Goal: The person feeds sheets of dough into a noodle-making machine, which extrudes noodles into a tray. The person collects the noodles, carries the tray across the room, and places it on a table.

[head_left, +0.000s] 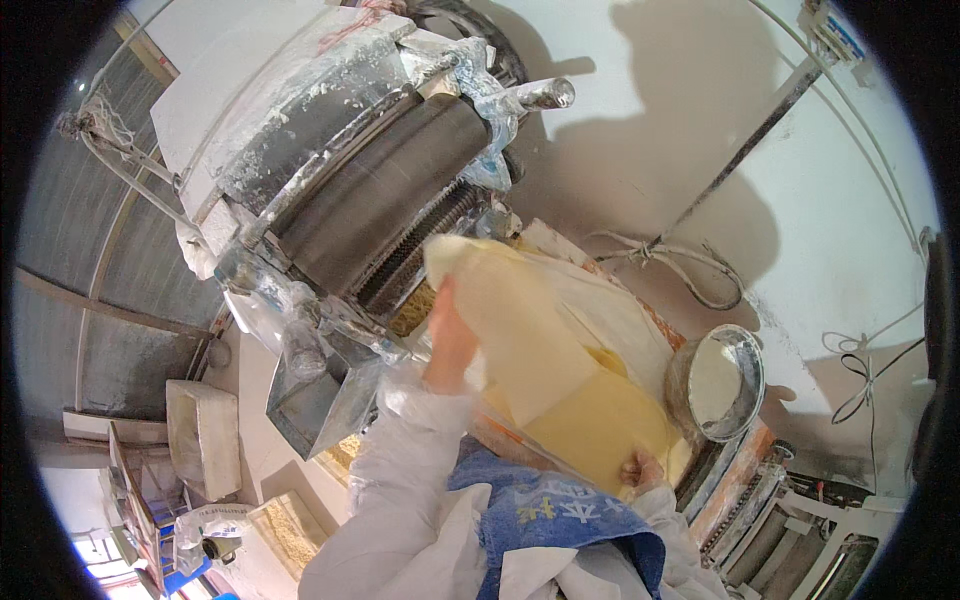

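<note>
A wide, pale yellow dough sheet (560, 365) stretches from just below the machine's rollers toward my body, with its far end lifted and folds along its length. My left hand (453, 338), slightly blurred, grips the sheet's left edge near the rollers; part of the fingers is hidden by the dough. At the sheet's near right corner, my right hand (643, 468) has its fingers curled on the edge. Beyond my left hand stands the dough rolling machine (385, 190), with a smooth steel roller and a grooved cutter roller beneath it.
A round metal bowl of white flour (716, 378) sits right of the sheet. A sheet-metal chute (320, 400) juts out left of my left forearm. Trays of noodles (290, 530) stand lower left, near a pale bin (203, 438). Another machine (800, 540) is at lower right.
</note>
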